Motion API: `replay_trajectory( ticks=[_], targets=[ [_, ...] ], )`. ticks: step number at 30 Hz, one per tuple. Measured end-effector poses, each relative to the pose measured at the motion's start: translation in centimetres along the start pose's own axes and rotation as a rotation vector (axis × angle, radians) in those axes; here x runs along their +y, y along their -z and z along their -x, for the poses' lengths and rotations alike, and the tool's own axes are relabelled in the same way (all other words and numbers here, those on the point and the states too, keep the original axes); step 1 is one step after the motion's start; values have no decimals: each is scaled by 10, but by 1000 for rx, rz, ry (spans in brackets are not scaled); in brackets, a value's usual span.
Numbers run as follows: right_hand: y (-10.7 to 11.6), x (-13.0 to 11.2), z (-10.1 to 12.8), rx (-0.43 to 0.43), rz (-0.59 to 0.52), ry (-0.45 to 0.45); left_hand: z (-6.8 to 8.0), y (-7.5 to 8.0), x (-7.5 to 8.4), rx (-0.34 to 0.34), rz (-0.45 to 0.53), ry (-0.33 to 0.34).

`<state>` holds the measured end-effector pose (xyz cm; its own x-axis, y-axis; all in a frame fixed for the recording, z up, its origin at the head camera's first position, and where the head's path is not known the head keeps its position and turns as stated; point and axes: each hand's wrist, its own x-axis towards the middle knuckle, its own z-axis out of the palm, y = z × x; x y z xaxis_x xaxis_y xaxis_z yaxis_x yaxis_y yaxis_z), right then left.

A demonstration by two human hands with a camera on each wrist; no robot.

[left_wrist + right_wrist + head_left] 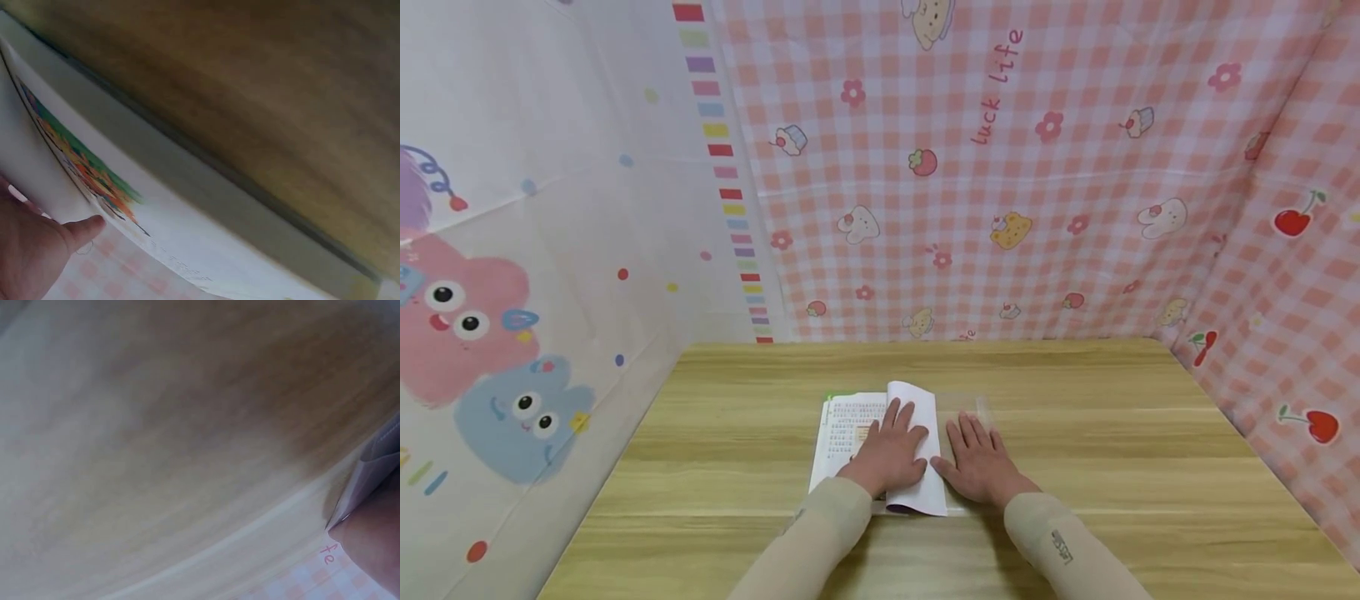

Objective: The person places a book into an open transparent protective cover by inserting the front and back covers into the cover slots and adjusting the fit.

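Observation:
An open book (838, 437) lies on the table, its left page printed with text and a small picture. Over its right part stands a white sheet (927, 408), bowed up at the near edge. My left hand (891, 454) rests on the book and this sheet, fingers spread and fairly straight. To the right my right hand (979, 462) lies flat on clear plastic (985, 407) that extends out from beside the book, its thumb near the sheet's edge. A colourful picture (87, 169) on a page shows in the left wrist view. Only part of the right hand (375, 534) appears in the right wrist view.
The wood-grain table (1112, 450) spreads around the book on every side. A pink checked cloth (970, 192) hangs behind it, and a white cloth with cartoon figures (647, 250) hangs at the left.

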<state>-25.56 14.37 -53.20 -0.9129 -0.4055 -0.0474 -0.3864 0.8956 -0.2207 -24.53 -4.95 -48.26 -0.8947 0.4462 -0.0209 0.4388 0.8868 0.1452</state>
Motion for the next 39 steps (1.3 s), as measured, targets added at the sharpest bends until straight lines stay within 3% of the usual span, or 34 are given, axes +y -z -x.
replay_trajectory(
  ticks=[3,10,22,39],
  targets=[
    [-2,1,-2,5,-2,1,-1,-4,-6,4,34,-12],
    [-1,1,-1,-13,1,-10,1,2,-13,-91,42,-21],
    [-1,0,-1,-11,16,-7,7,3,-7,-84,27,-15],
    [-2,1,0,0,-21,-8,5,4,-5,-100,35,-11]
  ],
)
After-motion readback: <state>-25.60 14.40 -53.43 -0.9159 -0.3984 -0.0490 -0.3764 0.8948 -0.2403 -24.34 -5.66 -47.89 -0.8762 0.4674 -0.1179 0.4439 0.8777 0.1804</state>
